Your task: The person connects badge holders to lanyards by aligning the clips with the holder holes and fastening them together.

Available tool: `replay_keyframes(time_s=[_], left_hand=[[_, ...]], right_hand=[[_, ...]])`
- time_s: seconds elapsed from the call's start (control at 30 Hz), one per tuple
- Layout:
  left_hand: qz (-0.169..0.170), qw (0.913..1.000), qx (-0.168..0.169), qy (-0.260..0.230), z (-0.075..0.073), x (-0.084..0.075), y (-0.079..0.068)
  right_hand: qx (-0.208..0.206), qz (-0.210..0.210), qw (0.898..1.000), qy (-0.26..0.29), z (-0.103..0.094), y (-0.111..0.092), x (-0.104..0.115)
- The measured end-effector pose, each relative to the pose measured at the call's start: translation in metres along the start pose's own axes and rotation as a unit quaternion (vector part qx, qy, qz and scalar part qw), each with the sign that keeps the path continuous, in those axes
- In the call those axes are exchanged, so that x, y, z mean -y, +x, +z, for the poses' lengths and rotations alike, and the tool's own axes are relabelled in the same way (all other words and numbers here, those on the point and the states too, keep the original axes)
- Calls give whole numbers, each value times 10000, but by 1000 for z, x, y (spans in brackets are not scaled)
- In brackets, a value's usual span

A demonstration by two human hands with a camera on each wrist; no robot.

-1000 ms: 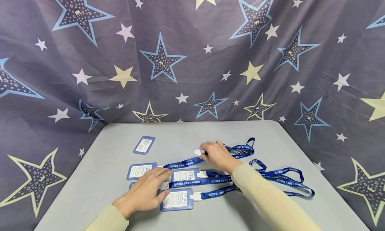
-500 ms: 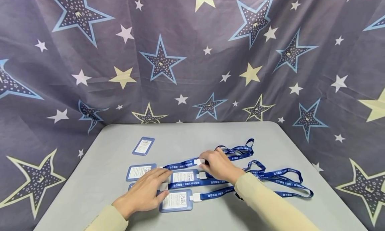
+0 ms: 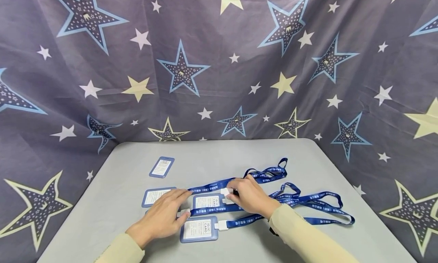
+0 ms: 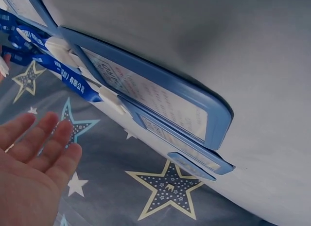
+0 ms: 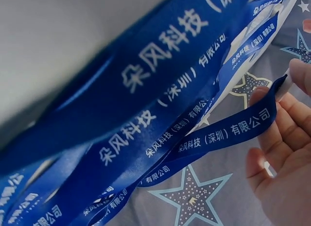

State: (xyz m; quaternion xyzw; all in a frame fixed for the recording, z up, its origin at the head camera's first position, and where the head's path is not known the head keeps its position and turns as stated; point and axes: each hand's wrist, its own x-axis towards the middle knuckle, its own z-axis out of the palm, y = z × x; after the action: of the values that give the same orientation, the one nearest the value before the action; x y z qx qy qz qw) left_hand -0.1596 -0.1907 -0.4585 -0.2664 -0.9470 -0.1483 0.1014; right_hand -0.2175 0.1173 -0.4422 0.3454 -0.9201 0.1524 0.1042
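My right hand [image 3: 252,195] pinches the white plastic clip [image 3: 226,192] of a blue lanyard; the right wrist view shows its printed strap [image 5: 228,131] running up to the fingertips. The clip overlaps the end of the middle badge holder [image 3: 206,201] in the head view. My left hand [image 3: 164,213], fingers nearly straight, lies over the left-hand holders and partly hides them. Its fingertips are by a white clip [image 3: 183,213]. Nearest me lies a blue-framed badge holder [image 3: 198,229] with its clip and lanyard [image 3: 244,220] attached. Another holder [image 3: 154,196] shows beyond the left hand.
A badge holder [image 3: 162,167] without a strap lies apart at the back left of the grey table [image 3: 202,156]. Looped lanyard straps [image 3: 321,202] spread to the right, with another bundle [image 3: 270,173] behind my right hand. A star-patterned curtain [image 3: 205,84] hangs behind the table.
My right hand has brought the white clip toward me, from behind the back strap to the middle holder's end. The left hand stays nearly in place.
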Motion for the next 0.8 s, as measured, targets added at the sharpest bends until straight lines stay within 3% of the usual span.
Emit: replay_keyframes(time_s=[0.37, 0.8], left_hand=[[36, 9983, -561, 143, 0, 8, 6], [-204, 9966, -793, 104, -3, 22, 13]], right_hand=[[85, 0, 10000, 10, 4, -9, 1], [187, -74, 9997, 113, 1, -16, 6]])
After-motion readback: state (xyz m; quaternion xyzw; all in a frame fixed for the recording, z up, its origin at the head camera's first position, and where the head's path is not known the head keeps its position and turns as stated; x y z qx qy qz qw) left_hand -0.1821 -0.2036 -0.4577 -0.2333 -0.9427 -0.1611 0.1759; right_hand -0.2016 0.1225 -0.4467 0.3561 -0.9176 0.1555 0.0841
